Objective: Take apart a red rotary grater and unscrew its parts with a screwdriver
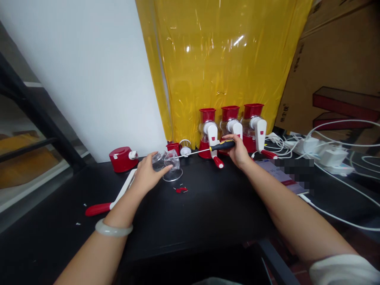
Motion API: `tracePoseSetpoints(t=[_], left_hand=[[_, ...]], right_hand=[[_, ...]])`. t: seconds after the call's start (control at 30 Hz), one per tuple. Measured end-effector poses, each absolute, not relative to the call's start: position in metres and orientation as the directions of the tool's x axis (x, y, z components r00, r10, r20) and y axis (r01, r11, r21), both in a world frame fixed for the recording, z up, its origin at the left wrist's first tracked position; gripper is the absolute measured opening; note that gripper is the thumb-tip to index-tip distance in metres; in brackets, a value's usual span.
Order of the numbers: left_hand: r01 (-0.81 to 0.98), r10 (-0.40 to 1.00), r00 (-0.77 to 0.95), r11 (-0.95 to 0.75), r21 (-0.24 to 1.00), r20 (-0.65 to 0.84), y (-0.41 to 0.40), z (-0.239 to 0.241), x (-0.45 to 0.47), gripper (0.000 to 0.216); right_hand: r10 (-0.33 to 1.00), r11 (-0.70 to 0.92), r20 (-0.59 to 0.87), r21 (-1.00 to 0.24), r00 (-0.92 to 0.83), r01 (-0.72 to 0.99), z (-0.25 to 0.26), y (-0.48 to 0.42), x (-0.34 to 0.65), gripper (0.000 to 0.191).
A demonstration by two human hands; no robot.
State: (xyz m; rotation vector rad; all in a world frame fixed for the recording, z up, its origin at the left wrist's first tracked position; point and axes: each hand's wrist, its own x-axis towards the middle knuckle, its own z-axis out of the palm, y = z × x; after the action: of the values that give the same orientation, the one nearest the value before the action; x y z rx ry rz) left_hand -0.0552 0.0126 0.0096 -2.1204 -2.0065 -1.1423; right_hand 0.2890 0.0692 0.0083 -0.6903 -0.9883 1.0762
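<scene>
My left hand [147,174] grips a clear plastic housing [170,163] that rests on the black table [208,209]. My right hand [237,151] is closed round the black and yellow handle of a screwdriver [221,146]. Its thin shaft points left, with the tip at the clear housing. A pale bangle [113,229] sits on my left wrist. A small red piece [181,190] and tiny screws lie on the table just in front of the housing.
Three assembled red and white crank grinders [233,128] stand in a row at the back against a yellow sheet. A red base [121,158], a white crank with red grip [107,204], a metal drum [185,147], chargers and white cables [329,154] lie around. Cardboard boxes stand right.
</scene>
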Motion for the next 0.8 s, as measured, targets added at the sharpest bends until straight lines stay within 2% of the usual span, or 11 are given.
tracePoseSetpoints(t=[0.07, 0.13, 0.23, 0.33, 0.43, 0.63, 0.8], left_hand=[[0.870, 0.862, -0.087, -0.178, 0.459, 0.500, 0.013, 0.009, -0.055, 0.083], [0.869, 0.861, -0.092, -0.176, 0.463, 0.500, 0.013, 0.010, -0.055, 0.083], [0.863, 0.861, -0.095, -0.179, 0.472, 0.500, 0.012, 0.010, -0.054, 0.083], [0.863, 0.863, -0.096, -0.176, 0.474, 0.495, 0.012, 0.011, -0.054, 0.084], [0.865, 0.865, -0.089, -0.180, 0.469, 0.494, 0.012, 0.011, -0.055, 0.086], [0.866, 0.865, -0.083, -0.183, 0.465, 0.495, 0.012, 0.010, -0.055, 0.084], [0.869, 0.854, -0.082, -0.190, 0.456, 0.513, 0.013, 0.009, -0.056, 0.083]], right_hand=[[0.941, 0.336, 0.297, -0.884, 0.163, -0.326, 0.008, 0.070, 0.289, 0.054], [0.939, 0.333, 0.298, -0.910, 0.169, -0.246, 0.008, 0.070, 0.290, 0.064], [0.921, 0.366, 0.342, -0.924, 0.188, -0.110, 0.006, 0.071, 0.291, 0.065], [0.899, 0.409, 0.399, -0.912, 0.178, -0.021, 0.002, 0.073, 0.292, 0.054], [0.901, 0.417, 0.397, -0.904, 0.172, -0.098, 0.000, 0.075, 0.291, 0.044], [0.938, 0.346, 0.316, -0.880, 0.143, -0.326, 0.006, 0.072, 0.286, 0.038], [0.949, 0.311, 0.304, -0.866, 0.082, -0.392, 0.011, 0.064, 0.289, 0.034]])
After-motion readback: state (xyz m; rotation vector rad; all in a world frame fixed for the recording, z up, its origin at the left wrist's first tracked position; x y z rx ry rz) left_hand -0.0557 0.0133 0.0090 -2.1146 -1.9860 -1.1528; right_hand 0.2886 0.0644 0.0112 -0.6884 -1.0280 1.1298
